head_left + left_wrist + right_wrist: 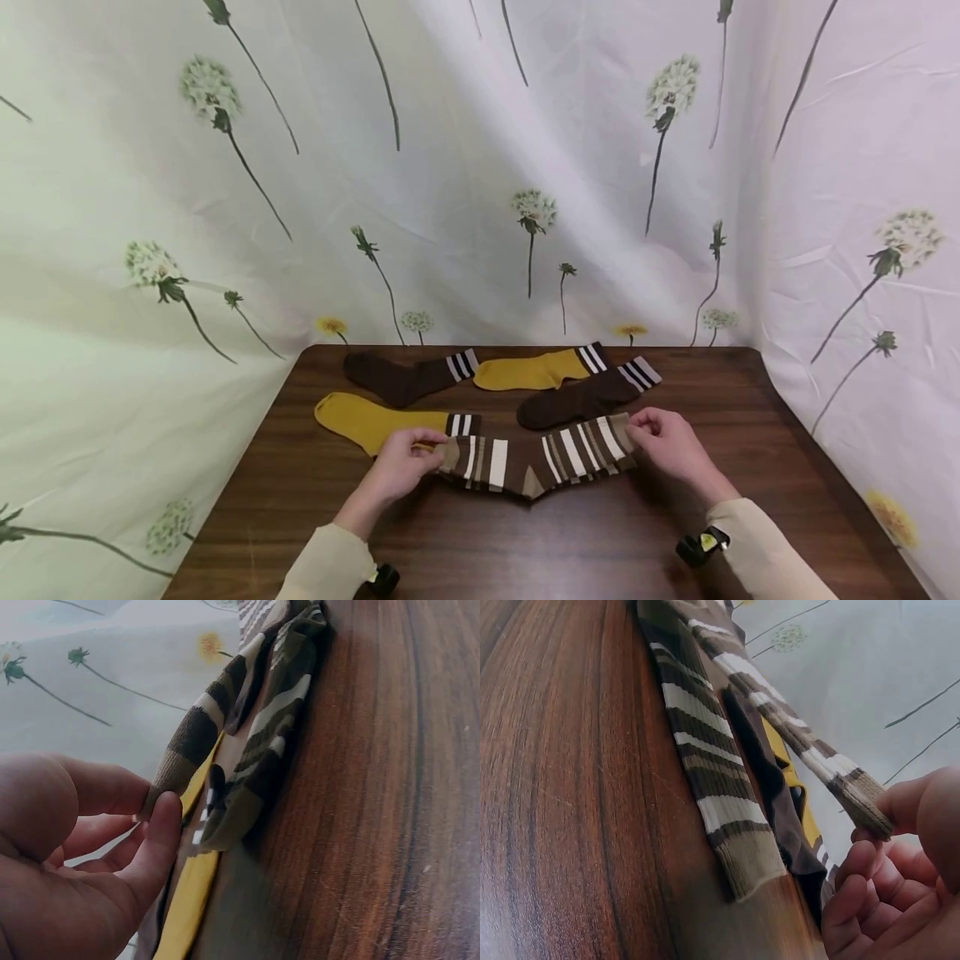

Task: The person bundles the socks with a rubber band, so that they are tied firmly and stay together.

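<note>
A brown sock with white and tan stripes (517,467) stretches between both hands, its heel pointing toward me at the middle. My left hand (408,460) pinches its tan left end between thumb and fingers. At the other end, my right hand (667,437) pinches the tan ribbed cuff. Both wrist views show a second striped layer below the pinched one, its tan end (750,866) low over the table on the right side. In the left wrist view, that lower striped layer (259,772) hangs beside the raised edge, apart from the fingers.
Behind lie a yellow sock (367,421), a dark brown sock (405,379), another yellow sock (525,372) and another dark brown sock (570,400), all with striped cuffs. The brown wooden table (510,550) backs onto a white dandelion-print curtain (465,183).
</note>
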{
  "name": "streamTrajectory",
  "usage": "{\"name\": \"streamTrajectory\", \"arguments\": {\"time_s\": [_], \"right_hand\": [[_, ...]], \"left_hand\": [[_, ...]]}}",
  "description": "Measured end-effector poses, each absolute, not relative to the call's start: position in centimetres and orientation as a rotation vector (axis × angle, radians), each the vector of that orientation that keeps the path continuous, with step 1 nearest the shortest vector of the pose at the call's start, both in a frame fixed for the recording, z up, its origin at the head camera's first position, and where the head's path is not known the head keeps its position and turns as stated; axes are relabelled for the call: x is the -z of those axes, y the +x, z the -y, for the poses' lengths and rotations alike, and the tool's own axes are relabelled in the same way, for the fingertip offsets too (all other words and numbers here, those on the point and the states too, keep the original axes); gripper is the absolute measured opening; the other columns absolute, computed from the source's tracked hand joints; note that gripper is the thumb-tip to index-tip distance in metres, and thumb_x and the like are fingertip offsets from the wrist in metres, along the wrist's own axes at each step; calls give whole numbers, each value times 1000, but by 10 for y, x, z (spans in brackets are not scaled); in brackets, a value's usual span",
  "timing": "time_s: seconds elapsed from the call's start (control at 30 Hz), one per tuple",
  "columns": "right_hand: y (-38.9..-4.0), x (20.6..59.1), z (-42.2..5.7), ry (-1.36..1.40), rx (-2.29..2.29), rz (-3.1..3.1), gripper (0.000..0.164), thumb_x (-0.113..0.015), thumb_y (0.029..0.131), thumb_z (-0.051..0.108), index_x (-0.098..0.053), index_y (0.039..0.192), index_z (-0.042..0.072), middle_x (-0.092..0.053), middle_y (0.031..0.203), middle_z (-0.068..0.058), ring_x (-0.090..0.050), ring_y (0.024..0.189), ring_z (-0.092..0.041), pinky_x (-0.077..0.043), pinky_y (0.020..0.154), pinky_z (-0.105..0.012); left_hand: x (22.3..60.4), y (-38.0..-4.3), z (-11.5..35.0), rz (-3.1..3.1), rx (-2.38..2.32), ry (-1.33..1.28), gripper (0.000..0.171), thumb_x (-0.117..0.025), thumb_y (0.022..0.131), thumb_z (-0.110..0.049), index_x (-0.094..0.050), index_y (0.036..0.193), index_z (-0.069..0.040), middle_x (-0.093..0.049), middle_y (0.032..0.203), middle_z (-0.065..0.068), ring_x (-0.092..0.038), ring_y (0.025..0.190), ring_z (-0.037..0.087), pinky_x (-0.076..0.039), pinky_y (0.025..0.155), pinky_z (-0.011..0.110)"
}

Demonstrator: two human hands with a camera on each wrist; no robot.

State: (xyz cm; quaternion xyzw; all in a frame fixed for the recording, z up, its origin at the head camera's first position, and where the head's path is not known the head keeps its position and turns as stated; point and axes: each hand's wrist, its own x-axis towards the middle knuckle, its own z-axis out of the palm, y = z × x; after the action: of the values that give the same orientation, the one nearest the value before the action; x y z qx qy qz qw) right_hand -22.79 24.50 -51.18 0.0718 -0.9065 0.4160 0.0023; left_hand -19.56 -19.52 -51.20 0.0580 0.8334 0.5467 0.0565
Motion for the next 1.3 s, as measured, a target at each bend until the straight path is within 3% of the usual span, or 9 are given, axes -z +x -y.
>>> {"name": "streamTrajectory", "arguments": {"time_s": [0.77, 1.03, 1.3], "right_hand": [[-234, 509, -252, 270, -1236, 2870, 12, -69, 99, 16, -69, 101, 4, -64, 76, 0, -55, 66, -13, -44, 62, -30], [-236, 523, -253, 285, -1192, 2892, 6, -71, 97, 12, -70, 98, 6, -64, 75, 1, -55, 66, -14, -45, 63, -31], [-238, 539, -250, 316, -1060, 2932, 4, -72, 94, 11, -70, 94, 8, -65, 75, 3, -57, 69, -12, -46, 66, -34]], "left_hand": [[509, -204, 192, -2573, -1626, 160, 23, -73, 92, 5, -75, 114, 5, -73, 116, 20, -68, 82, 19, -54, 69, 25], [521, -203, 191, -2578, -1626, 157, 21, -72, 92, 9, -76, 112, 5, -73, 114, 20, -68, 79, 19, -54, 66, 25], [530, -203, 187, -2734, -1438, 188, 21, -73, 91, 8, -78, 107, -3, -75, 109, 12, -65, 74, 15, -52, 62, 24]]}}
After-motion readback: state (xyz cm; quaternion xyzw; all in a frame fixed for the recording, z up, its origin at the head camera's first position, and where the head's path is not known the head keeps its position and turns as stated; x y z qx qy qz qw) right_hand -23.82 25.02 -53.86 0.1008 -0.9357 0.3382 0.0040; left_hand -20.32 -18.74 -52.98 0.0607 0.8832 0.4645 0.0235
